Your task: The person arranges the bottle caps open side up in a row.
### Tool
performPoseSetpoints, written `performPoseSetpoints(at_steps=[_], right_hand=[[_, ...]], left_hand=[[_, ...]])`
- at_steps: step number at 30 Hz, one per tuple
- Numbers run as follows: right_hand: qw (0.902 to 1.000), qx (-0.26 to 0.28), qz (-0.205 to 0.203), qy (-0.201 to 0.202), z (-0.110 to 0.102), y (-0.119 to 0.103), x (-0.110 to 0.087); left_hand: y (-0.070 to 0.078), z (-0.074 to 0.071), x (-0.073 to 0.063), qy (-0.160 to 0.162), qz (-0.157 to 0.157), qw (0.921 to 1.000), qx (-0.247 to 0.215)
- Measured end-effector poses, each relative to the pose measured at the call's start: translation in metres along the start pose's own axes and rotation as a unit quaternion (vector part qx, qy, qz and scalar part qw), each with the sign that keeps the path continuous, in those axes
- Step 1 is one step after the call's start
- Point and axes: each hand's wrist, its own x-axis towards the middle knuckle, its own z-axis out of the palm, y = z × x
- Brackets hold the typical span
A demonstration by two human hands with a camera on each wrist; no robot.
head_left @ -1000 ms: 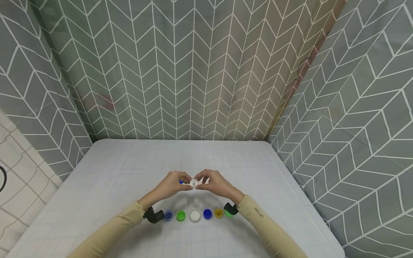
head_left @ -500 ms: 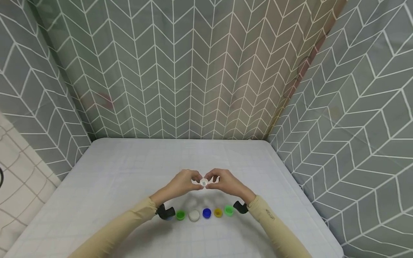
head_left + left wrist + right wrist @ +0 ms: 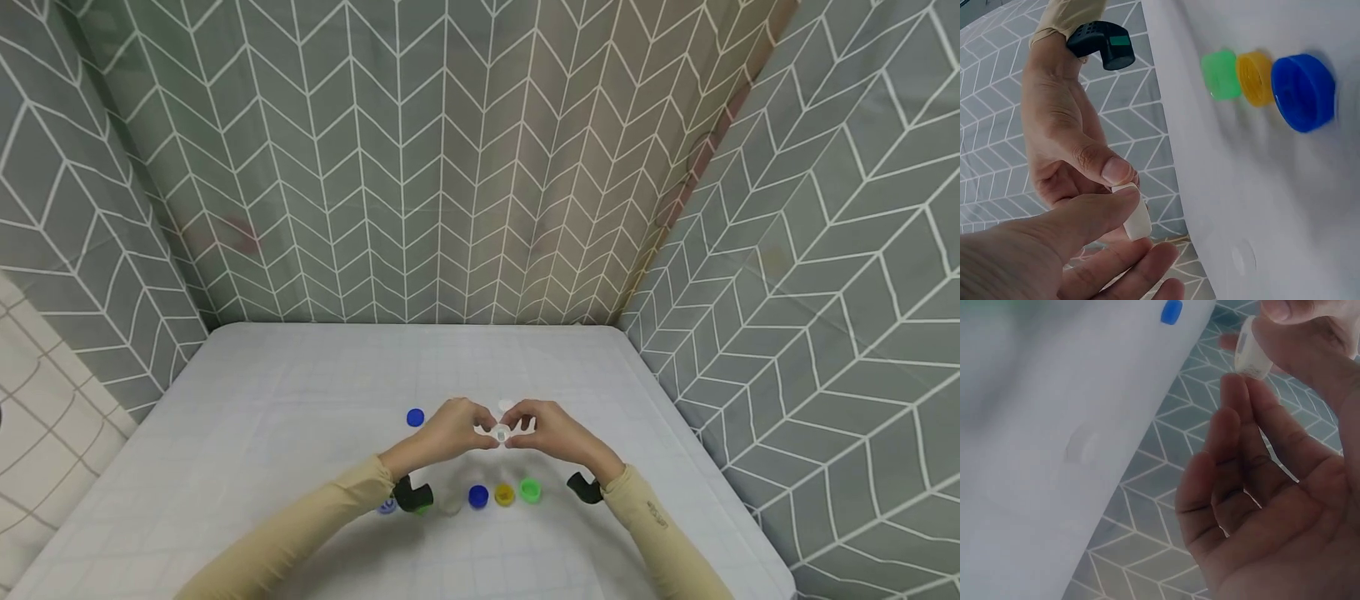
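Observation:
A small white bottle cap [image 3: 501,432] is held up over the table between both hands. My left hand [image 3: 456,429] pinches its left edge with thumb and fingertips, while my right hand [image 3: 557,431] pinches the opposite edge. A greyish spot shows in the middle of the cap's face in the head view. Seen from the left wrist, the cap [image 3: 1138,222] is nearly edge-on, with both thumbs at its near rim. The right wrist view shows the cap [image 3: 1252,353] with fingertips at its lower edge.
Nearer the body is a row of caps: dark blue [image 3: 478,497], yellow [image 3: 505,495], light green [image 3: 530,490], white [image 3: 450,503] and a blue one [image 3: 387,506]; the left wrist camera partly covers another green cap. Farther back lie a blue cap [image 3: 416,417] and a white cap [image 3: 507,406].
Both hands have moved steadily to the right with the white cap between them. The far blue cap has come out from behind the left hand. The row of caps has stayed put.

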Motion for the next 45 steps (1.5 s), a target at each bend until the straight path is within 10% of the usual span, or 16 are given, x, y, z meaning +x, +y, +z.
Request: performPoseSetpoints(at_steps=[23,45], right_hand=[[0.9948,-0.044,0.027,-0.087,-0.028,0.021,-0.048],[0.9847,-0.084,0.074,-0.133,-0.010,0.038,-0.061]], left_hand=[[0.045,0.061,0.021,-0.026,0.039,0.9917,0.119],[0.054,0.098,0.019,-0.046,0.063,0.9800,0.183]])
